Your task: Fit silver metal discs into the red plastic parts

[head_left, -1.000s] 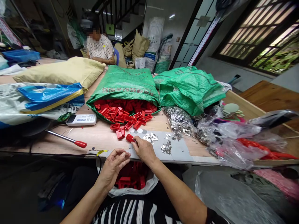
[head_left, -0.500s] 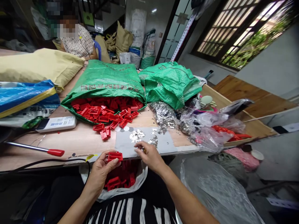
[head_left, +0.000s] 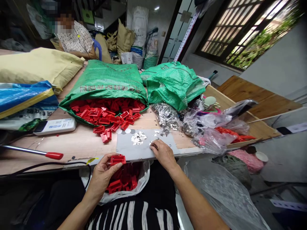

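Note:
My left hand (head_left: 105, 168) is closed around a red plastic housing (head_left: 117, 159), holding it between thumb and fingers at the table's front edge, its hollow side showing. On the grey sheet (head_left: 134, 154), my right hand (head_left: 164, 154) has its fingertips pinched together at a small scatter of metal pieces (head_left: 155, 134); whatever is between the fingertips is too small to make out. Left of it on the sheet lies a pile of small shiny metal pieces (head_left: 139, 138). Below the table edge, a white bag (head_left: 145, 179) on my lap contains more red housings (head_left: 115, 186).
A green woven sack (head_left: 107, 76) spills red housings (head_left: 98, 116) onto the table. Bags of metal parts (head_left: 165, 116) and a wooden tray (head_left: 261, 135) stand at right. A red-handled lever (head_left: 54, 155) and white device (head_left: 57, 126) are at left. Another person (head_left: 75, 40) sits across.
My right hand has moved right and slightly forward, from above the sheet's front to the scattered metal pieces. My left hand still holds the red housing in about the same place.

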Motion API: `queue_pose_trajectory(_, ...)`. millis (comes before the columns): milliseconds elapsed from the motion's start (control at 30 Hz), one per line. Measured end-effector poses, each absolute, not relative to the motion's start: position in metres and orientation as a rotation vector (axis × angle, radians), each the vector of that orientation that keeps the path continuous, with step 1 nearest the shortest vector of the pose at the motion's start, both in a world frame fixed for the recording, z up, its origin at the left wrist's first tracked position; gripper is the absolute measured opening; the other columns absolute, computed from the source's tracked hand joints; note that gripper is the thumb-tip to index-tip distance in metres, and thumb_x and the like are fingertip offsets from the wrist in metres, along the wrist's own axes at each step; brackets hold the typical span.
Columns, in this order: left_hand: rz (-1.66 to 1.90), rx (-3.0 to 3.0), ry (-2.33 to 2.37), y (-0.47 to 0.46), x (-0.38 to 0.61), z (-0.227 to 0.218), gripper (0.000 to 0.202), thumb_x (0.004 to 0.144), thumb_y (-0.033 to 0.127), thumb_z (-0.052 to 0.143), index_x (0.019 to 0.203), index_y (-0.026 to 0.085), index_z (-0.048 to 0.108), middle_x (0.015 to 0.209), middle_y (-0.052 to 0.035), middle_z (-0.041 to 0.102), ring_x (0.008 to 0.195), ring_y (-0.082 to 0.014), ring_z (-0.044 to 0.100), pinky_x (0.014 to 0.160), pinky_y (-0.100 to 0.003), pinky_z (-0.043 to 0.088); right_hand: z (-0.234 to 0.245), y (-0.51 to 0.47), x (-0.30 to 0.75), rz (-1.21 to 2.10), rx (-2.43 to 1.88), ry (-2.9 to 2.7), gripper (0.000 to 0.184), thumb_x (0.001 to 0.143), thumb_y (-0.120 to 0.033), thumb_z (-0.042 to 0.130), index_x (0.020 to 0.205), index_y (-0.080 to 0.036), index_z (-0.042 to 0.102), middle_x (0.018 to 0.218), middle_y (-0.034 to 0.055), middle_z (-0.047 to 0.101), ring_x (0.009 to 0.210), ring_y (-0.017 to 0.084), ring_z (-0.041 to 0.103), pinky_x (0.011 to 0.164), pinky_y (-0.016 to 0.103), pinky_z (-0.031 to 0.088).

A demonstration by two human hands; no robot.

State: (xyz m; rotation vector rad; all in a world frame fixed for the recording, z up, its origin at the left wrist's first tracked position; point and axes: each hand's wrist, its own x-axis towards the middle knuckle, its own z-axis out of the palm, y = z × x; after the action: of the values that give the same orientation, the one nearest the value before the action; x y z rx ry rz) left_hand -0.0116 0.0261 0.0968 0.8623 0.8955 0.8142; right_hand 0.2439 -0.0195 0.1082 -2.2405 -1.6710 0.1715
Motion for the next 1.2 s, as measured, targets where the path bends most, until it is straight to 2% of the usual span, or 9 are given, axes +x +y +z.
queue_pose_trajectory(133, 0.926, 0.896, 0.894, 0.031, -0.016, 0.097, 0.040, 0.067, 0.026, 0.078, 0.102, 0.018, 0.059, 0.094, -0.0018, 0.072, 0.081, -0.0121, 0.067, 0.079, -0.023, 0.053, 0.115, -0.016, 0.241, 0.218, -2.160, -1.651, 0.008, 0.087, -0.025, 0.050, 0.088, -0.022, 0.057, 0.088, 0.0020, 0.063, 0.077, 0.017, 0.058, 0.067, 0.026, 0.038)
queue_pose_trajectory(300, 1.045, 0.912, 0.923, 0.036, -0.017, 0.100, 0.037, 0.067, 0.026, 0.078, 0.100, 0.019, 0.061, 0.091, 0.0011, 0.072, 0.082, -0.0099, 0.067, 0.080, -0.020, 0.052, 0.125, -0.012, 0.227, 0.491, -1.927, -1.538, 0.010, 0.086, -0.030, 0.052, 0.084, -0.020, 0.053, 0.077, -0.0007, 0.060, 0.069, 0.014, 0.054, 0.065, 0.025, 0.038)
queue_pose_trajectory(533, 0.931, 1.219, 0.918, 0.028, -0.014, 0.097, 0.040, 0.072, 0.031, 0.074, 0.107, 0.021, 0.061, 0.101, -0.0029, 0.072, 0.090, -0.0158, 0.068, 0.085, -0.027, 0.053, 0.131, -0.007, 0.180, 0.771, -1.552, -1.496, 0.016, 0.086, -0.033, 0.056, 0.081, -0.018, 0.061, 0.069, -0.0016, 0.060, 0.062, 0.011, 0.052, 0.060, 0.022, 0.040)
queue_pose_trajectory(700, 0.953, 1.535, 1.009, 0.026, -0.016, 0.093, 0.036, 0.077, 0.033, 0.069, 0.112, 0.023, 0.061, 0.101, -0.0028, 0.072, 0.089, -0.0173, 0.069, 0.084, -0.028, 0.053, 0.135, -0.005, 0.157, 0.662, -1.490, -1.560, 0.012, 0.087, -0.025, 0.055, 0.091, -0.019, 0.065, 0.084, 0.0026, 0.069, 0.072, 0.014, 0.061, 0.066, 0.024, 0.045)
queue_pose_trajectory(900, 1.047, 1.758, 1.054, 0.024, -0.016, 0.099, 0.032, 0.079, 0.028, 0.068, 0.109, 0.023, 0.062, 0.100, -0.0012, 0.073, 0.086, -0.0157, 0.070, 0.080, -0.025, 0.054, 0.128, -0.004, 0.150, 0.464, -1.467, -1.738, 0.010, 0.086, -0.016, 0.054, 0.088, -0.019, 0.063, 0.079, 0.0037, 0.066, 0.073, 0.015, 0.061, 0.068, 0.025, 0.046)
queue_pose_trajectory(1200, 1.142, 1.901, 1.030, 0.022, -0.014, 0.092, 0.031, 0.080, 0.025, 0.066, 0.111, 0.022, 0.062, 0.106, -0.0043, 0.072, 0.094, -0.0186, 0.069, 0.086, -0.028, 0.055, 0.121, -0.009, 0.147, 0.432, -1.443, -1.758, 0.011, 0.087, -0.013, 0.052, 0.088, -0.019, 0.060, 0.079, 0.0034, 0.062, 0.072, 0.015, 0.058, 0.066, 0.026, 0.046)
